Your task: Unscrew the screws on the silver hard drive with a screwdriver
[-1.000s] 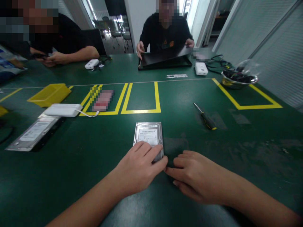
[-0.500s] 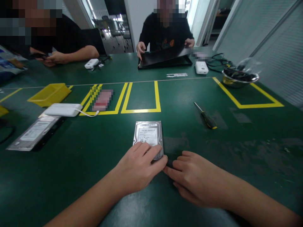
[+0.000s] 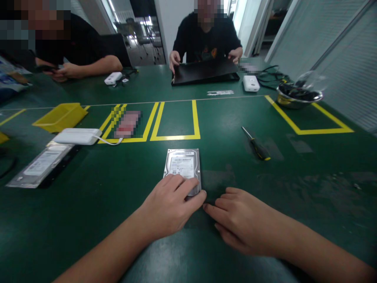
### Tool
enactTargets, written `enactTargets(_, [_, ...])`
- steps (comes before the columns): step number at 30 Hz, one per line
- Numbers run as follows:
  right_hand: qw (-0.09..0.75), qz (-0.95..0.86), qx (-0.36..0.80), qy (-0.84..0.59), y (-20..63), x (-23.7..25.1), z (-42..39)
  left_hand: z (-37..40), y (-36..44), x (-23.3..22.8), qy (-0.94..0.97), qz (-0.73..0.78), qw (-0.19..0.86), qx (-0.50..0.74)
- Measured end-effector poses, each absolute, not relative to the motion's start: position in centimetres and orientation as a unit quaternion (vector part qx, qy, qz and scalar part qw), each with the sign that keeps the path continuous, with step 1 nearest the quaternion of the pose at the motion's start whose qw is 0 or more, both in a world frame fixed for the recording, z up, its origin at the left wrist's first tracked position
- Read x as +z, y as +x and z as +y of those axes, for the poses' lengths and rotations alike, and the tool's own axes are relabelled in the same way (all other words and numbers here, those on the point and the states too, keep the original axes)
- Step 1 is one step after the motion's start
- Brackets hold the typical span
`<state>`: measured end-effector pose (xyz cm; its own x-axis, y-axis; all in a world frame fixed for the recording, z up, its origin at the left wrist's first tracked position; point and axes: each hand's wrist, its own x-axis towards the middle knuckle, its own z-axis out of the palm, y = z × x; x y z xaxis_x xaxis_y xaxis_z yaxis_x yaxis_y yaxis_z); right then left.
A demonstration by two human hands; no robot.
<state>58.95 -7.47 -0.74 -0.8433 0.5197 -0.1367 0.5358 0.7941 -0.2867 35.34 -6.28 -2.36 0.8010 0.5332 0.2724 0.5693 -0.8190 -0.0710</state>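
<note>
1. My left hand lies palm down, fingers spread flat over the near end of one silver rectangular metal hard drive; it presses, no closed grip.
2. My right hand rests on the green table mat just right of the drive's near corner, fingers loosely curled, holding nothing.
3. The drive lies flat, label up, at mat centre; its long axis runs away from me.
4. One black-and-yellow screwdriver lies well to the right.
5. A second silver drive and one white box sit at left.
</note>
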Motion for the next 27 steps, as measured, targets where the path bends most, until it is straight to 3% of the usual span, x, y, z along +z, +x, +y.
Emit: enactTargets(27, [0.004,0.964,-0.072,0.256,57.9,-2.1,-7.6,-6.3,35.0,-2.8,-0.943,-0.297,0.079,-0.124])
